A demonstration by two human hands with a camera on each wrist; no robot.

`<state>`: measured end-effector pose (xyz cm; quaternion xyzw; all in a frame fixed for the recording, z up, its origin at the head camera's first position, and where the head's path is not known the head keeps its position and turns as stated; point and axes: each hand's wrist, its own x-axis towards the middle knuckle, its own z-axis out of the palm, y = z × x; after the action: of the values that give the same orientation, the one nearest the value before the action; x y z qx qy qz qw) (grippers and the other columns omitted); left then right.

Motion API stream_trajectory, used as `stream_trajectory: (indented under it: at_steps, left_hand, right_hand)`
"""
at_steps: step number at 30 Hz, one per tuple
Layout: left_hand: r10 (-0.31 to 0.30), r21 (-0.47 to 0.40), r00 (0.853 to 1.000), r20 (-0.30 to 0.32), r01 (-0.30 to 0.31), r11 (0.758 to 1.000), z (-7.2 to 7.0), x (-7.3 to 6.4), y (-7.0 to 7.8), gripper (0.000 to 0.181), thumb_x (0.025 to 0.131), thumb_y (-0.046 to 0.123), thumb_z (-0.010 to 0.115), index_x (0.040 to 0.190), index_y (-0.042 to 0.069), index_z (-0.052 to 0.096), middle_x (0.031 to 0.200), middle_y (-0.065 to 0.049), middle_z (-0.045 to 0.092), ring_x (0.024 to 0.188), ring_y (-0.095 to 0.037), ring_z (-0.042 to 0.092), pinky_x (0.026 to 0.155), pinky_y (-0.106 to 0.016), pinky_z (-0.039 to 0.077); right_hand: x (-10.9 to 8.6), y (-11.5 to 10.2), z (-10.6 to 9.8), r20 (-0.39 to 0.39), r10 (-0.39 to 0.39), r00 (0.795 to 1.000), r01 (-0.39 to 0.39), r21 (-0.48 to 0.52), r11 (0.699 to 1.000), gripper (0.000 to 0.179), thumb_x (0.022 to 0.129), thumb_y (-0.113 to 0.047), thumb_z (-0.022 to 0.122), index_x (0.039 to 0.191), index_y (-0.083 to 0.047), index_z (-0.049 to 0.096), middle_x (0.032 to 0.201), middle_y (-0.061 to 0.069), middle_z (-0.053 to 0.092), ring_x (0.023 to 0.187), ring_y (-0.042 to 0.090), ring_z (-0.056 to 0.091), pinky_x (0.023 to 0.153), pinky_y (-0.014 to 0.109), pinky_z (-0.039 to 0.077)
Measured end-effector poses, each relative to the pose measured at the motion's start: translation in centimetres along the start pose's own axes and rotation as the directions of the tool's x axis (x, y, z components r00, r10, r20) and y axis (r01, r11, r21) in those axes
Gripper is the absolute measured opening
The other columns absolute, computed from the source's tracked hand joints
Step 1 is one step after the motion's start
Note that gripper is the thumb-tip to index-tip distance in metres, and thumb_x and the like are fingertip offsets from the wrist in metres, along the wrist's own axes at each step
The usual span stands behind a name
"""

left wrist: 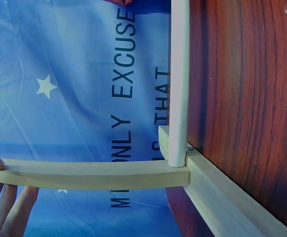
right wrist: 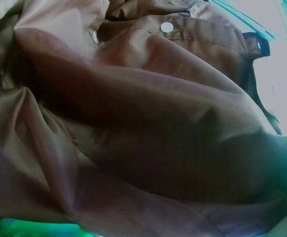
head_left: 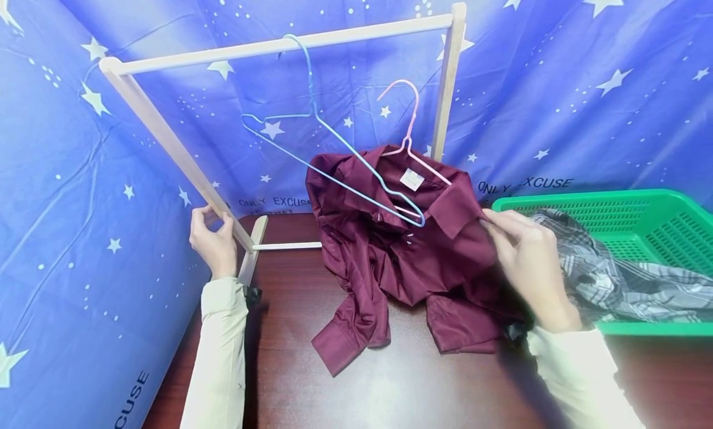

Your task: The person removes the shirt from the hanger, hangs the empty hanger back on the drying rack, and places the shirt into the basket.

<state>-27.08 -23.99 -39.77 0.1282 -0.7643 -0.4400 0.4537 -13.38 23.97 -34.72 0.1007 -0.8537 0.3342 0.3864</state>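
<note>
In the head view my left hand [head_left: 214, 240] grips the left post [head_left: 172, 144] of a wooden clothes rack, low down near its foot. The left wrist view shows fingertips [left wrist: 20, 207] around that post. My right hand [head_left: 526, 255] pinches the shoulder of a dark maroon shirt [head_left: 412, 255]. A pink hanger [head_left: 413, 116] sits inside the shirt's collar, its hook below the rack's top rail [head_left: 367, 34]. From that rail hangs a blue hanger [head_left: 334, 132], overlapping the shirt's front. Maroon cloth [right wrist: 143, 123] fills most of the right wrist view.
On the right stands a green plastic basket [head_left: 613, 200] with a grey plaid garment [head_left: 624, 280] in it. A lower bar [head_left: 286, 246] joins the rack near the brown tabletop [head_left: 278, 355]. Blue star-patterned cloth [head_left: 557, 119] hangs behind and to the left.
</note>
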Motion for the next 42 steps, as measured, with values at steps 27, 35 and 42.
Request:
stream_trajectory:
  at_steps: [27, 35, 42]
  left_hand:
    - [-0.036, 0.014, 0.996, 0.082, 0.035, 0.999, -0.4, 0.2, 0.4, 0.025, 0.088, 0.007, 0.069, 0.112, 0.001, 0.063, 0.108, -0.015, 0.071, 0.097, -0.029, 0.068, 0.098, -0.043, 0.046]
    - [-0.046, 0.006, 0.991, 0.126, 0.046, 0.999, -1.0, 0.4, 0.5, 0.027, 0.089, 0.007, 0.070, 0.114, 0.002, 0.063, 0.108, -0.016, 0.071, 0.097, -0.029, 0.069, 0.093, -0.043, 0.050]
    - [-0.068, -0.066, 0.992, 0.109, 0.075, 0.995, -1.8, 0.2, 1.1, 0.035, 0.088, 0.006, 0.070, 0.121, -0.001, 0.060, 0.112, -0.012, 0.068, 0.095, -0.015, 0.065, 0.082, -0.026, 0.056]
  right_hand:
    - [-2.4, 0.9, 1.0, 0.265, 0.002, 0.964, -0.003, 0.003, 1.000, 0.027, 0.084, 0.004, 0.072, 0.111, -0.001, 0.073, 0.093, 0.015, 0.075, 0.062, 0.014, 0.061, 0.064, 0.011, 0.046]
    - [-2.8, 1.4, 1.2, 0.317, -0.012, 0.949, -0.002, 0.043, 0.999, 0.026, 0.083, 0.004, 0.072, 0.109, -0.001, 0.074, 0.096, 0.017, 0.075, 0.059, 0.003, 0.055, 0.060, 0.011, 0.047]
    - [-3.0, 1.8, 1.2, 0.330, -0.011, 0.944, -0.006, 0.050, 0.999, 0.026, 0.084, 0.002, 0.073, 0.109, -0.002, 0.074, 0.097, 0.016, 0.075, 0.063, 0.003, 0.058, 0.059, 0.012, 0.047]
